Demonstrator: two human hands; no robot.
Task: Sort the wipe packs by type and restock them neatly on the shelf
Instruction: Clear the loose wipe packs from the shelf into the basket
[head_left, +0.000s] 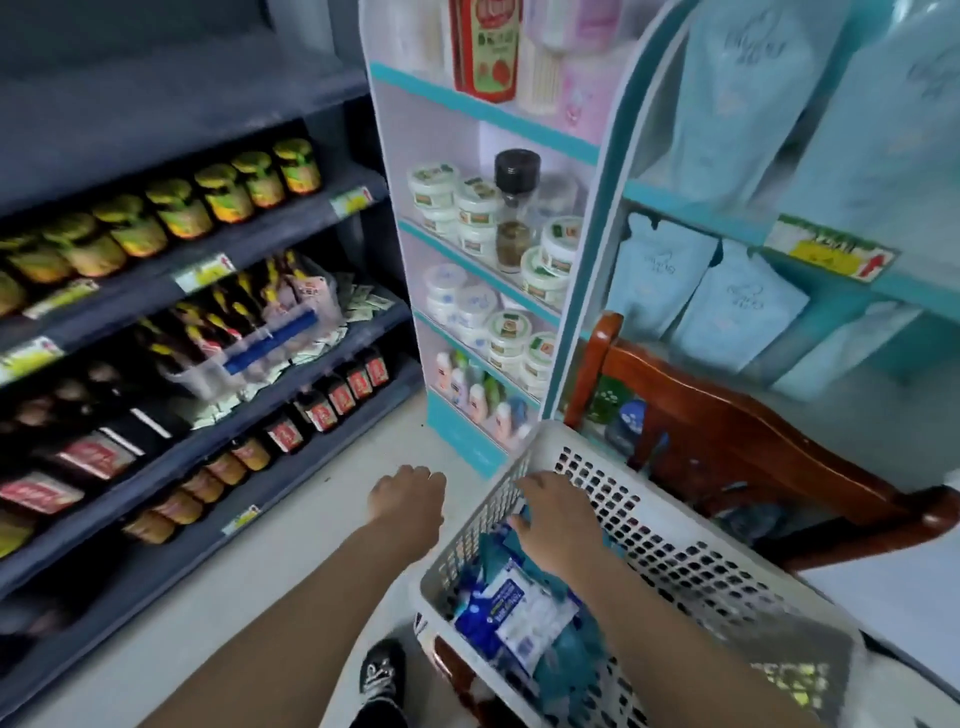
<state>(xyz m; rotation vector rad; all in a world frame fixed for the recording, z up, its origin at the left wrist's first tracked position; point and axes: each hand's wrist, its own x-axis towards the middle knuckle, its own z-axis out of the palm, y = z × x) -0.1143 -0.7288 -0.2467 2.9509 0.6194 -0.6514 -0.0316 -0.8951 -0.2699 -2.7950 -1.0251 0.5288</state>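
At five o'clock, heaped inside white perforated plastic basket (675, 551): glossy blue-white and teal wipe packs (519, 618). Right hand (556, 525) upon teal packs, fingers slightly spread, tips hidden; impossible to tell any grip. Left hand (408, 501) at six o'clock, fingers curled under, apart from basket. Beneath: red-brown wooden chair (753, 431), pale smooth floor (291, 587). Light-blue shelf (691, 195) at two o'clock.

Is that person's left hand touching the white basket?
Apart. The head view shows a strip of pale floor between the left hand and the rim of the white basket; the hand hangs beside it.
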